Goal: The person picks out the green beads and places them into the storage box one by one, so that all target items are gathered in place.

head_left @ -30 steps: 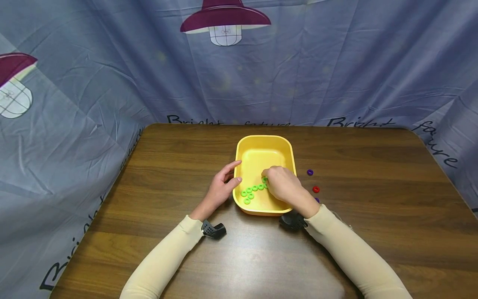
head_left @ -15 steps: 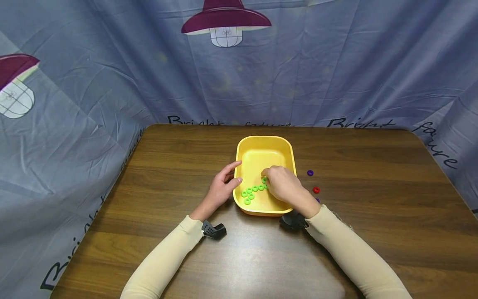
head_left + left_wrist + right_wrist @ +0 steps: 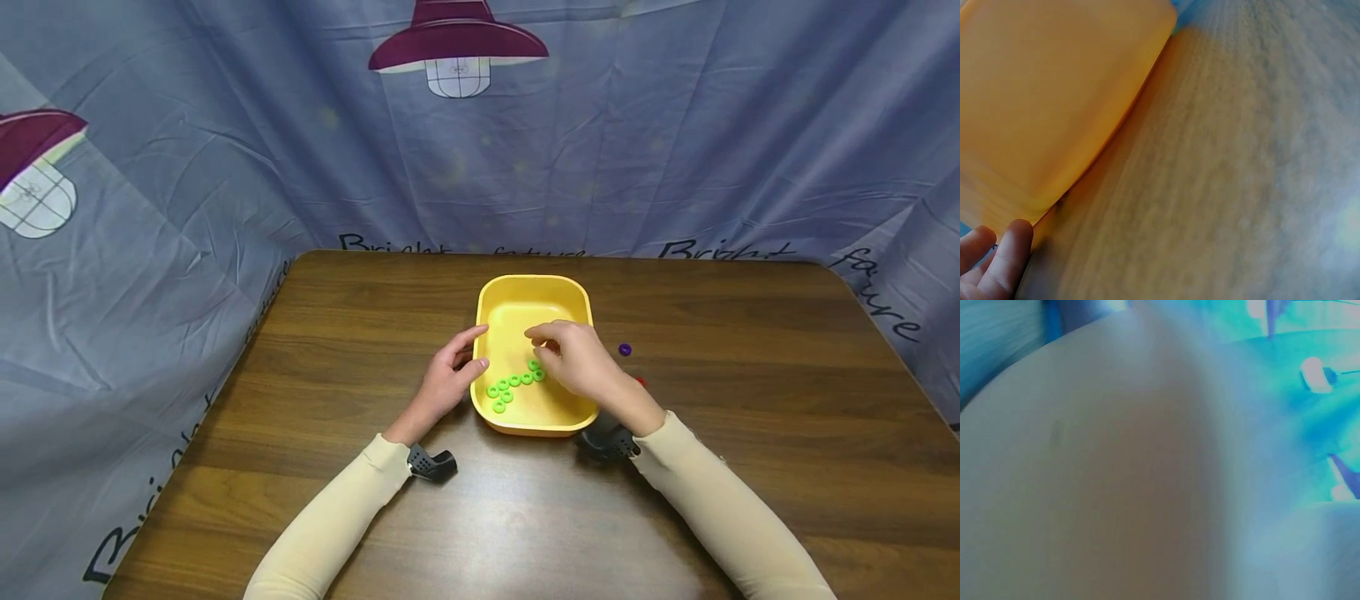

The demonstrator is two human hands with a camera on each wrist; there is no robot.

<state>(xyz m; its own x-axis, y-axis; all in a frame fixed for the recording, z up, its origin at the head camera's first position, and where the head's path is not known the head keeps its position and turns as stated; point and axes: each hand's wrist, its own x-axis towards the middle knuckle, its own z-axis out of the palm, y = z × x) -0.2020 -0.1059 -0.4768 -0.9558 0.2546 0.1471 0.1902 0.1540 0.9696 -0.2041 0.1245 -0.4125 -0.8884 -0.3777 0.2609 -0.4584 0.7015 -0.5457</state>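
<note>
In the head view, a yellow plastic bin (image 3: 525, 287) stands on the wooden table with several small green rings (image 3: 515, 381) in a bent line on its floor. At its left rim is my left hand (image 3: 442, 383), fingertips and thumb tip reaching over the edge, fingers loosely extended. The left wrist view shows two fingertips (image 3: 1015, 240) by the bin's wall (image 3: 1054, 112). My right hand (image 3: 577, 358) hovers over the bin's right half, thumb and index finger parted above the nearest green rings, nothing visible between them. The right wrist view is mostly a blurred close surface.
Right of the bin lie a purple ring (image 3: 625, 350) and a red ring (image 3: 641, 381), the latter partly covered by my right forearm. Black wrist mounts (image 3: 432, 464) sit under both wrists. A blue curtain (image 3: 637, 150) hangs behind the wooden table (image 3: 750, 375).
My right hand has lifted off the green rings, its thumb and index finger spreading apart and uncovering the line's right end. The wrist has shifted right over the lower purple ring. My left hand stays put.
</note>
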